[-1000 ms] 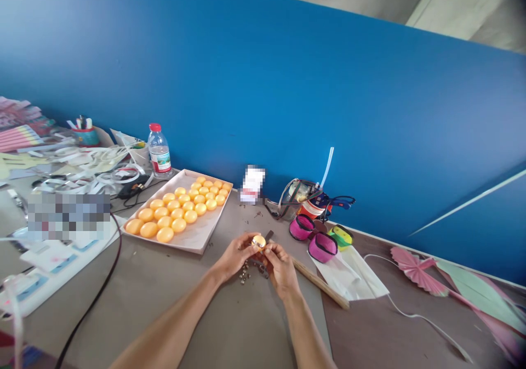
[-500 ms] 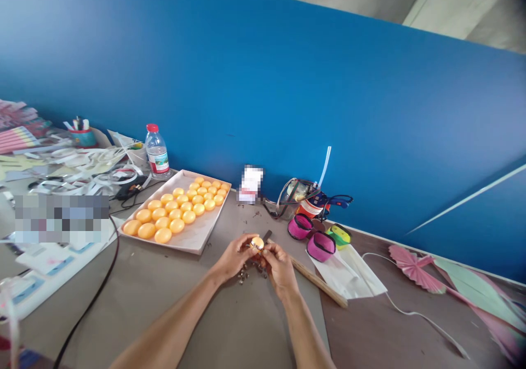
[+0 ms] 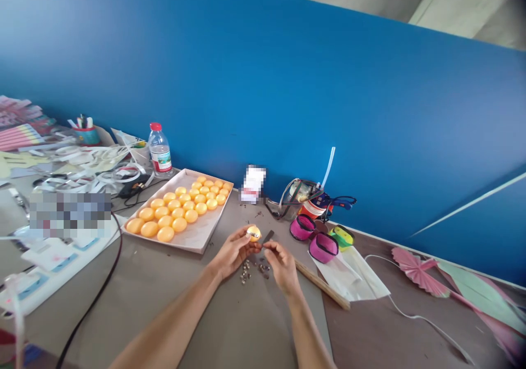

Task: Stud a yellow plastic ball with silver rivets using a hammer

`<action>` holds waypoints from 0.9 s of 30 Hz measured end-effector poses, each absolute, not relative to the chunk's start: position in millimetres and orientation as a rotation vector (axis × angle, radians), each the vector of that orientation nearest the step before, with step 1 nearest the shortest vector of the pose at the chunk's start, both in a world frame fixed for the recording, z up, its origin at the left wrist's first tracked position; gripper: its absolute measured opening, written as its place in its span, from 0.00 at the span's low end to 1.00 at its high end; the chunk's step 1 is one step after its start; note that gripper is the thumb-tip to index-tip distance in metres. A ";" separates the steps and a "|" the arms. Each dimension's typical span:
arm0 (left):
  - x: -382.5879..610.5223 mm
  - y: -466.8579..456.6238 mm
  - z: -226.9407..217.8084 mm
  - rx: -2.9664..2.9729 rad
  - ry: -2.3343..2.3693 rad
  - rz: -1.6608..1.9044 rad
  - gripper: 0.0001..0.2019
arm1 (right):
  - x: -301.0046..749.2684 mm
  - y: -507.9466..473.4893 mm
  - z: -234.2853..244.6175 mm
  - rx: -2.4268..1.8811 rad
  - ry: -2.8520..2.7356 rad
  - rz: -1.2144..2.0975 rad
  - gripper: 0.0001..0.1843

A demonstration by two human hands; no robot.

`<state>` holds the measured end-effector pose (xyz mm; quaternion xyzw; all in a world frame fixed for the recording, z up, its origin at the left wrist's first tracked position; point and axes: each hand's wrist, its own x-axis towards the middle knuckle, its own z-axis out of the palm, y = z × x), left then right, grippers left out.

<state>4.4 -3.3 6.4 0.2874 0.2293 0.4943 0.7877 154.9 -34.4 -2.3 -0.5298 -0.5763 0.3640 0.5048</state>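
Observation:
My left hand (image 3: 233, 253) holds a small yellow half-shell (image 3: 253, 232) between thumb and fingertips, just above the table. My right hand (image 3: 280, 264) sits a little to the right of it with fingers pinched together; whatever they hold is too small to make out. Between and below the hands lies a scatter of small dark metal bits (image 3: 253, 269). A dark narrow strip (image 3: 268, 237) lies just beyond my right fingertips. To the left stands a pale tray (image 3: 196, 238) with several yellow half-shells (image 3: 176, 211) in rows.
A water bottle (image 3: 159, 151) stands behind the tray. A black cable (image 3: 101, 292) crosses the table at left, beside papers and white strips (image 3: 86, 166). Right of my hands lie a wooden stick (image 3: 321, 284), pink tape rolls (image 3: 313, 237), a glue gun (image 3: 329, 200) and pink paper fans (image 3: 415, 267).
My hands have come apart. The left one has lifted the yellow half-shell slightly up and left, while the right one has drawn back to the right, away from the shell.

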 end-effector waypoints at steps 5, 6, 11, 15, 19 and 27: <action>2.8 -2.1 8.1 0.596 0.440 1.081 0.18 | 150.3 -39.2 -6.8 -1.516 -1.918 0.416 0.09; 3.0 -1.9 7.7 0.602 0.434 1.082 0.18 | 148.3 -40.0 -8.1 -1.558 -1.962 0.364 0.09; 2.9 -1.0 5.6 0.606 0.438 1.075 0.15 | 143.1 -41.8 -8.9 -1.648 -2.020 0.334 0.08; 1.7 -0.2 5.2 0.579 0.433 1.084 0.14 | 143.0 -42.0 -5.3 -1.610 -2.011 0.338 0.07; 0.9 1.3 3.5 0.533 0.436 1.100 0.14 | 142.5 -42.6 -5.4 -1.608 -2.014 0.342 0.05; -0.5 4.0 -0.8 0.501 0.406 1.107 0.13 | 140.7 -42.0 -6.9 -1.525 -2.013 0.406 0.11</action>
